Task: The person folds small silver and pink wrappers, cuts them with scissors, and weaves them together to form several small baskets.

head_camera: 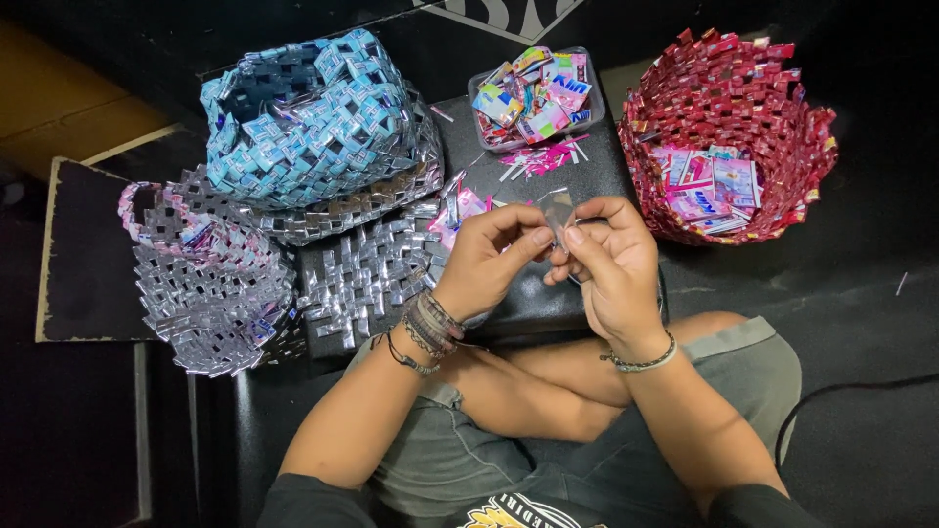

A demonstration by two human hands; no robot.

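Both hands meet over the middle of the bench (548, 176), fingers curled in and closed on one small strip (558, 210) of clear, shiny wrapper. The left hand (489, 262) pinches its near edge between thumb and forefinger; the right hand (611, 262) nips the other side with its fingertips, the rest of its fingers loosely bent. The strip is thin, see-through and creased, held just above the dark bench top, between the two thumbs. How it is folded cannot be told.

The left wrist carries several bead and cord bracelets (430, 328); the right wrist carries one (641, 362).

Three woven baskets show, all built from folded wrapper strips locked in a zigzag weave. The blue basket (308, 117) is boxy and glossy, and sits on top of a silver piece. The silver basket (210, 293) is foil-bright, with a pink-tinged handle, and lies left of the hands. The red basket (729, 98) is round and open, with a jagged rim, right of the hands; flat pink and white wrappers (709, 191) lie inside it.

One flat silver mat (367, 279) of the same weave lies on the bench, touching the left wrist.

One clear plastic tub (533, 98) stands at the far edge of the bench, heaped with cut wrappers of many colours. Just in front of it lies a loose scatter of pink strips (543, 158).

The person sits cross-legged in grey shorts.
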